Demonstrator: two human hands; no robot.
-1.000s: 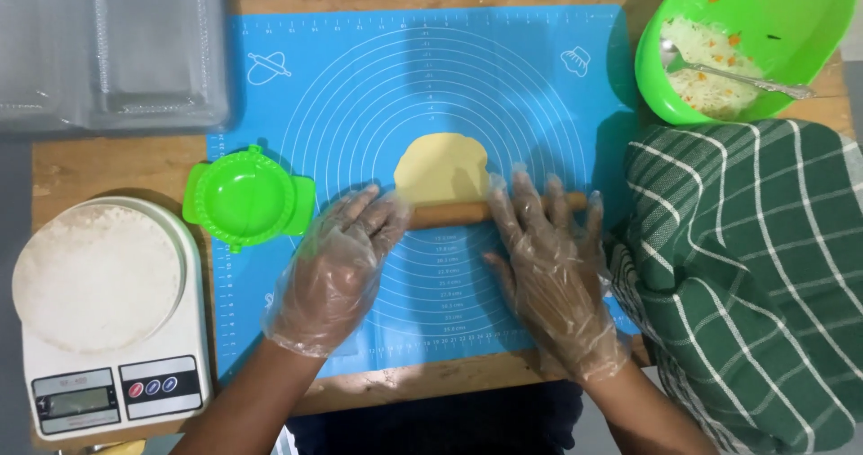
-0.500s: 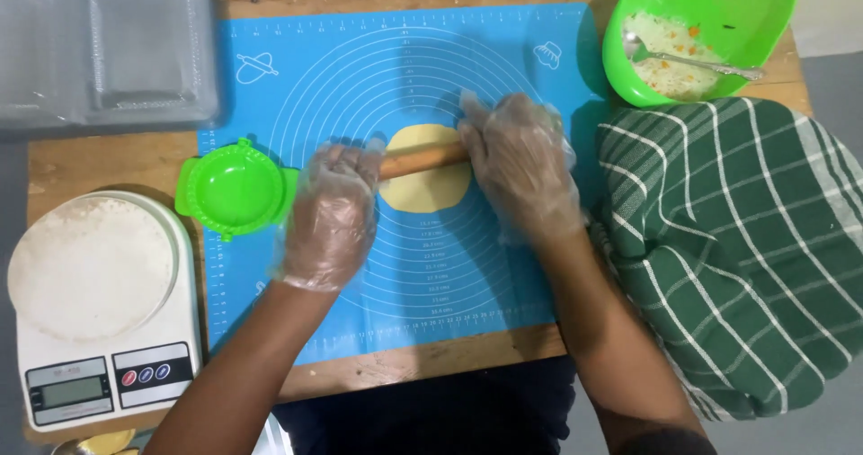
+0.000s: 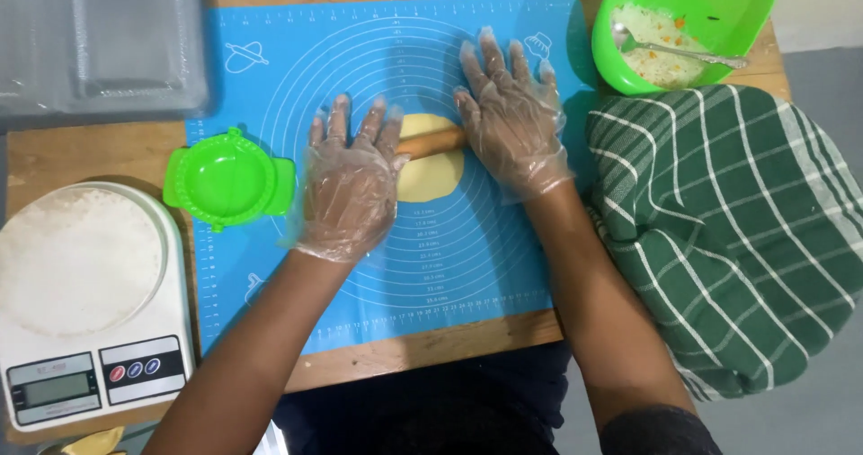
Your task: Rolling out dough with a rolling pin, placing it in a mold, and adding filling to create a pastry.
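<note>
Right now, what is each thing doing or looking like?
Pale round dough: flattened on the blue silicone mat.
Wooden rolling pin: lying across the dough.
Left hand: gloved, flat on the pin.
Right hand: gloved, flat on the pin.
Green dumpling press: open, empty.
Green bowl: holds filling and a spoon.

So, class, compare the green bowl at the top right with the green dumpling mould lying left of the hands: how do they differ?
The green bowl is deep and tilted, while the green dumpling mould is shallow and lies flat. The bowl holds pale filling and a spoon; the mould holds nothing. The bowl sits off the blue mat, at its corner; the mould overlaps the mat's left edge. The bowl looks larger. Both are bright green and round.
</note>
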